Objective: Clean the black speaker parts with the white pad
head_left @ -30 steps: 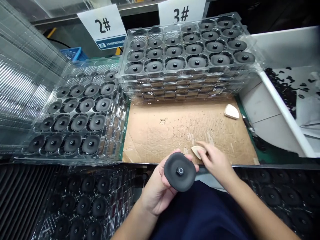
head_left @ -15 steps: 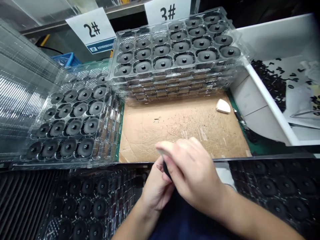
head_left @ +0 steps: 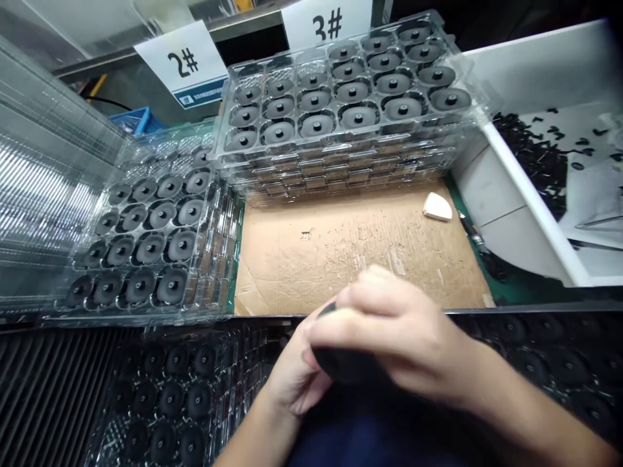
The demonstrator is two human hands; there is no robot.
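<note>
Black disc (head_left: 338, 363), head view: sat between both hands, just off the near edge of the tabletop (head_left: 516, 297), largely covered. Left hand (head_left: 292, 379) had its fingers grasping the disc from the left, probably as the fixture, so the other hand could bear on it. Right hand (head_left: 406, 331) was bent over the disc, slightly blurred; couldn't tell whether its fingers were clenched on the disc or on something hidden under them.

Cardboard sheet (head_left: 321, 266) lay flat in front, likely there to protect the surface. White wedge-shaped block (head_left: 437, 207) rested at its far right, in easy reach of the right hand. Slim tool (head_left: 479, 245) lay just beside the sheet, by the white bin (head_left: 523, 188) with small black parts (head_left: 540, 162).

Clear tray stacks, one at left (head_left: 207, 279), one at the back (head_left: 341, 172), held similar discs one per pocket, presumably to keep faces from rubbing. Numbered cards, 2# (head_left: 182, 61) and 3# (head_left: 327, 24), stood behind, probably marking stations.
</note>
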